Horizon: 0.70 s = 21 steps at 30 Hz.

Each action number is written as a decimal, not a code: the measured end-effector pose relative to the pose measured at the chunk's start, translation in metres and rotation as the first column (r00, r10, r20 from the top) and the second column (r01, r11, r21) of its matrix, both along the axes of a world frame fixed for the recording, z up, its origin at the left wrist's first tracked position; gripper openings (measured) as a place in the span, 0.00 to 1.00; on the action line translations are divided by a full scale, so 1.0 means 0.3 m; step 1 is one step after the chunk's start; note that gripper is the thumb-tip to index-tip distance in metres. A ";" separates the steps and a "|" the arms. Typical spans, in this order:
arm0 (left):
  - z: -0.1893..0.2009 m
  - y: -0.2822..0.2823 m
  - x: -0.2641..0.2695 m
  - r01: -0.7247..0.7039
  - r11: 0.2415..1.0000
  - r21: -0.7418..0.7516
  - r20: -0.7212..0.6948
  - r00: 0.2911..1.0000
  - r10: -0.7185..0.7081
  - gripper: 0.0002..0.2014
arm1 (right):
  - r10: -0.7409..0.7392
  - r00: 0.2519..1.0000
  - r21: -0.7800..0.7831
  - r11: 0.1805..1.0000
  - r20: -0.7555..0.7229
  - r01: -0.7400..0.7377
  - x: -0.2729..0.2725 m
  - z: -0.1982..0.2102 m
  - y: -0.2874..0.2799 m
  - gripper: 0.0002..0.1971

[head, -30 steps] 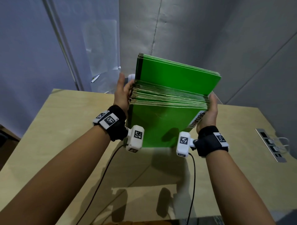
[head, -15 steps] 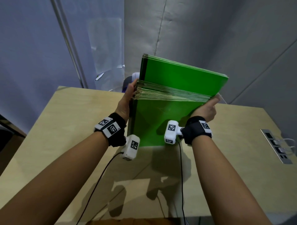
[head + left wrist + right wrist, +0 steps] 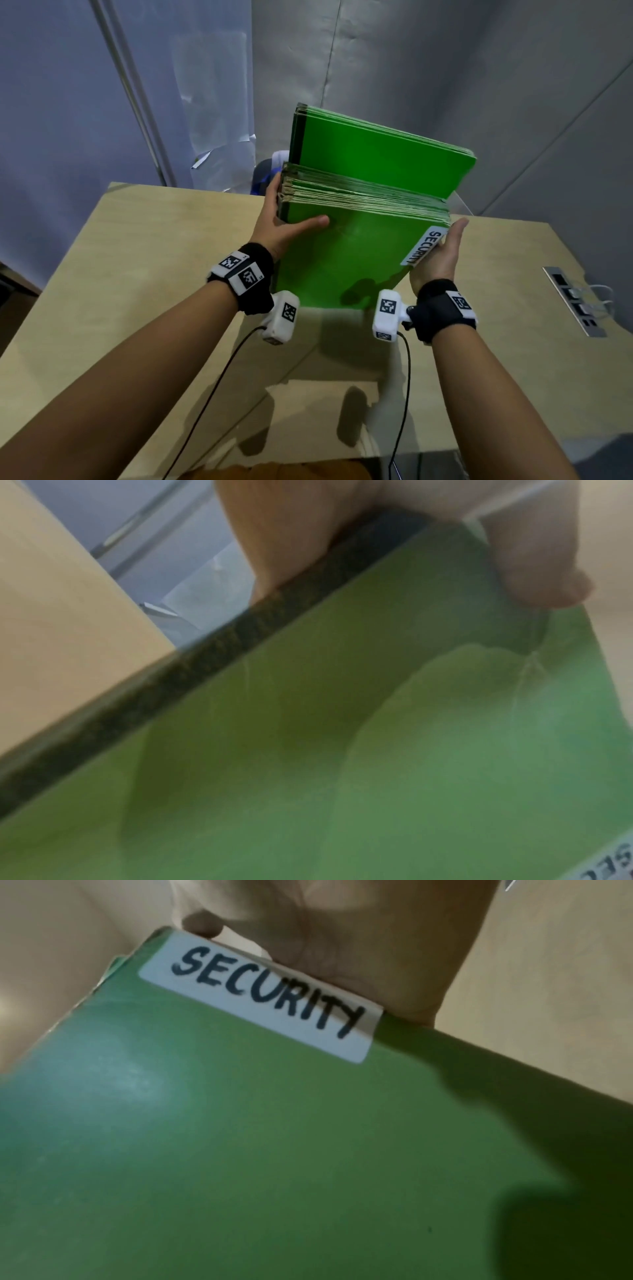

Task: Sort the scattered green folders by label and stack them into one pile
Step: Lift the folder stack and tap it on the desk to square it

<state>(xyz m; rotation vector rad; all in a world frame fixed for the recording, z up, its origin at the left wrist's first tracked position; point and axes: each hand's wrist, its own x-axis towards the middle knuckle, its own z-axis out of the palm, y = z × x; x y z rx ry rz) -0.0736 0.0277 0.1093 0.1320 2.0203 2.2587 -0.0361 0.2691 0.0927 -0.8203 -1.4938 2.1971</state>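
Note:
A thick stack of green folders (image 3: 342, 260) stands on edge on the wooden table (image 3: 137, 274), its front cover facing me. A white label reading SECURITY (image 3: 423, 248) runs along the front folder's right edge. A taller group of folders (image 3: 376, 157) rises behind the shorter front ones. My left hand (image 3: 284, 222) grips the stack's left edge, thumb lying across the front cover. My right hand (image 3: 442, 250) presses flat against the right edge, fingers straight. The left wrist view shows the thumb (image 3: 534, 569) on the cover (image 3: 377, 750); the right wrist view shows the label (image 3: 267, 993).
A recessed socket strip (image 3: 575, 301) with a white plug sits at the table's right. A blue and white object (image 3: 267, 171) shows just behind the stack's left side. Grey wall panels and a curtain stand behind the table. Wrist camera cables trail over the near table edge.
My right hand has come off the stack's upper right corner and now lies flat along the right edge. My left thumb has moved onto the front cover. The stack still stands upright.

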 end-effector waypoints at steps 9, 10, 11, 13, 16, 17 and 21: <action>-0.069 0.015 -0.010 -0.089 0.996 -0.022 -0.134 0.987 0.085 0.53 | 0.247 0.969 0.181 0.953 -0.008 -0.242 0.030 0.006 0.025 0.53; -0.075 0.015 -0.009 -0.093 0.995 -0.034 -0.146 0.985 0.087 0.53 | 0.269 0.962 0.271 0.923 0.058 -0.274 0.033 -0.003 0.031 0.47; -0.081 0.016 -0.013 -0.090 0.995 -0.045 -0.151 0.985 0.083 0.55 | 0.276 0.954 0.356 0.885 0.116 -0.299 0.033 -0.013 0.037 0.42; -0.083 0.011 -0.025 -0.063 0.994 -0.084 -0.146 0.988 0.050 0.58 | 0.260 0.945 0.479 0.815 0.200 -0.326 0.023 -0.034 0.047 0.36; -0.107 -0.024 -0.057 0.004 0.972 -0.236 -0.164 0.986 -0.043 0.59 | 0.236 0.942 0.558 0.761 0.238 -0.331 0.009 -0.052 0.061 0.38; -0.120 -0.037 -0.069 0.033 0.953 -0.301 -0.155 0.985 -0.082 0.59 | 0.215 0.946 0.589 0.742 0.245 -0.321 0.005 -0.061 0.065 0.38; -0.100 -0.052 -0.078 0.093 0.917 -0.389 -0.011 0.994 -0.106 0.52 | 0.153 0.957 0.659 0.697 0.246 -0.281 -0.001 -0.082 0.058 0.39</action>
